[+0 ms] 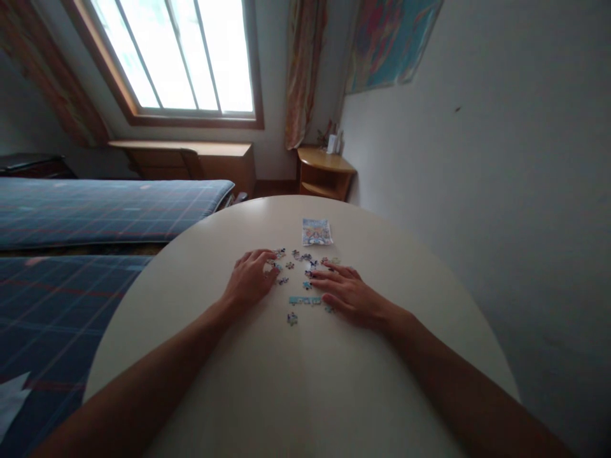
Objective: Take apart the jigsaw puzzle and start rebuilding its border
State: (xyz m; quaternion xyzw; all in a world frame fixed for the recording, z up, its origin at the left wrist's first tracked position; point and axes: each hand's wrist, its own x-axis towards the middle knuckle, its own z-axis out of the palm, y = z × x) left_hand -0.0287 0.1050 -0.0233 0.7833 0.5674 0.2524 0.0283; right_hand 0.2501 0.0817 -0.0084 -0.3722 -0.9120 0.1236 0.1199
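Several loose jigsaw puzzle pieces [289, 265] lie scattered on a round white table [305, 394] between my two hands. My left hand [252, 275] rests at the left side of the pieces, fingers curved and apart, its fingertips touching or close to a few of them. On the right, my right hand [351, 291] lies flat with fingers spread, its tips at pieces there. A joined light-blue strip of pieces [304, 300] is just left of my right thumb. Nearer to me sits a single puzzle piece [292, 319]. Beyond the pieces lies a small printed picture sheet [317, 232].
A bed with a blue plaid cover [95, 213] stands left of the table. The white wall [501, 159] runs along the right. Past the table are a small corner shelf [327, 159] and a wooden desk [219, 149] below the window [186, 57].
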